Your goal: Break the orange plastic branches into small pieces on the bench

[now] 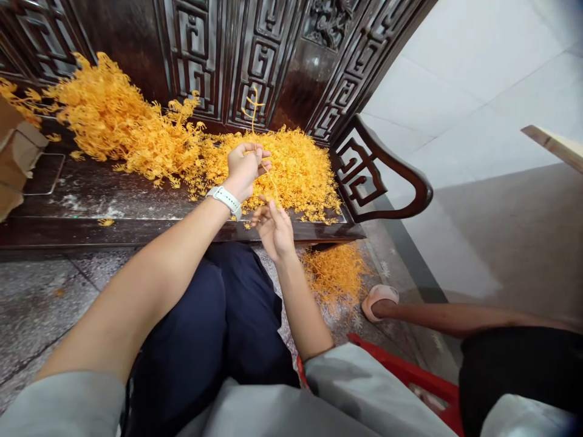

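A thin yellow plastic stem (254,118) with short side branches rises from my left hand (243,167), which is closed around it and wears a white watch on the wrist. The stem's other end runs down toward my right hand (276,233), whose thumb and fingers pinch it; the exact contact is partly hidden. Just behind both hands lies a broad pile of small yellow plastic flower pieces (298,173) on the dark wooden bench (136,203). A taller heap of similar yellow pieces (113,115) spreads to the left.
A carved backrest (291,91) closes off the bench's far side, and a curved armrest (387,170) its right end. At left stands a cardboard box (13,152) by a wire frame. Orange stems (337,273) lie on the floor near another person's foot (380,300) and a red stool (410,370).
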Available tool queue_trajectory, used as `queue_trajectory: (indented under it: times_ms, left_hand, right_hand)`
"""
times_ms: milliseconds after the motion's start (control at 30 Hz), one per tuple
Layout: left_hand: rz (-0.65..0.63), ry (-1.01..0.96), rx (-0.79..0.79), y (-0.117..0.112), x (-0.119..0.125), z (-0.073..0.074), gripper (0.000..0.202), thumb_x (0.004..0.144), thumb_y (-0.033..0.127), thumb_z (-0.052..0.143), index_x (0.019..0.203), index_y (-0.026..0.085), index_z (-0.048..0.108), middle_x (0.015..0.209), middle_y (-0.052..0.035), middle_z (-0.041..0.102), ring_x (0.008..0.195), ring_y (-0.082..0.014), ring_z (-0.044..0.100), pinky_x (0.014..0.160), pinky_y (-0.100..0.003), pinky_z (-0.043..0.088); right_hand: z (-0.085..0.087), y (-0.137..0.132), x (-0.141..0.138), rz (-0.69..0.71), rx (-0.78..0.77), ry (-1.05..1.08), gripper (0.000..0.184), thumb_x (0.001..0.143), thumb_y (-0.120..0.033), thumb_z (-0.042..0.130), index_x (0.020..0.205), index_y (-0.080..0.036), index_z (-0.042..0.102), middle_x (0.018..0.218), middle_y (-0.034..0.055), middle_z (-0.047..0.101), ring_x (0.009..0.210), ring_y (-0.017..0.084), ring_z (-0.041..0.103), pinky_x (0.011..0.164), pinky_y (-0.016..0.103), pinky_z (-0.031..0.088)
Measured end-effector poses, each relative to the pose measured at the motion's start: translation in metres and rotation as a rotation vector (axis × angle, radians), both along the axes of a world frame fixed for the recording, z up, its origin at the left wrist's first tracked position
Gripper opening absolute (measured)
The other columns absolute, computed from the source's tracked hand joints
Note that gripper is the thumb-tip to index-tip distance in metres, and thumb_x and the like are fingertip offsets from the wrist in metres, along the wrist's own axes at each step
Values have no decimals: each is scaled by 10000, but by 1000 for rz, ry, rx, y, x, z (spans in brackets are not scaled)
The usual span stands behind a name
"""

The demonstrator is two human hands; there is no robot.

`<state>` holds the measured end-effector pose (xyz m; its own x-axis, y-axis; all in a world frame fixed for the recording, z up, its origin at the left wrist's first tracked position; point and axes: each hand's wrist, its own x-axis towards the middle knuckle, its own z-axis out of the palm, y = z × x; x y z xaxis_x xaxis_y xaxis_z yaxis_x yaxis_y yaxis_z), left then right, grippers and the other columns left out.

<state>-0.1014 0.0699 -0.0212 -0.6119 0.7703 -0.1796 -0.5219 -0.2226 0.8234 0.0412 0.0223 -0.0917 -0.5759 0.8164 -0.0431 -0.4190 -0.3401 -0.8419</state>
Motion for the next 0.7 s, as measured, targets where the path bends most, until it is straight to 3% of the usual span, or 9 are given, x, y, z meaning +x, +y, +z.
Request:
queue_trajectory:
  times_ms: [100,233,333,400,467,567,700]
  left_hand:
    - [11,15,-7,0,0,-2,215,1031,39,559,894,204,573,858,-31,736,579,-87,625,627,-249,585]
    - [51,66,-43,7,-3,-6,230,985,-6,537,904,207,573,803,-15,702,527,-91,588,569,-252,535]
    - [157,93,-89,17,-14,-12,243,963,-20,548,903,213,579,774,-3,667,517,-89,558,532,-240,476]
    - [214,70,-112,20,-24,-17,250,987,-4,550,877,221,554,757,0,652,512,-84,535,525,-234,466]
    - [210,31,-117,18,-31,-19,270,1016,7,534,861,228,530,749,-1,655,518,-84,532,543,-233,491]
    - [160,13,-67,13,-30,-18,265,1038,21,526,875,228,542,804,-18,702,556,-91,579,602,-248,548]
    - [101,80,-6,9,-22,-16,249,1038,31,528,887,227,551,830,-15,723,543,-94,601,604,-251,560]
  right_hand:
    - [-3,4,-1,-149,68,-49,446,909,-632,764,930,-199,663,646,-38,595,590,107,537,622,255,500]
    - [2,-8,10,-105,187,-110,495,898,-621,789,722,-201,597,507,-69,459,465,69,388,517,230,349]
    - [15,-42,24,173,331,-156,492,956,-542,753,645,-190,604,472,-67,426,420,58,313,464,235,252]
    - [25,-65,33,462,464,-171,445,966,-521,744,676,-193,670,501,-40,503,443,82,401,467,249,302]
    - [32,-79,37,609,537,-184,403,943,-549,762,744,-200,726,568,-9,587,520,118,514,502,266,388]
    - [39,-77,34,485,462,-220,384,925,-594,760,882,-212,761,661,12,634,616,147,580,541,273,459]
    - [42,-51,31,294,340,-215,370,949,-580,728,1042,-223,755,716,8,627,649,148,584,553,268,487]
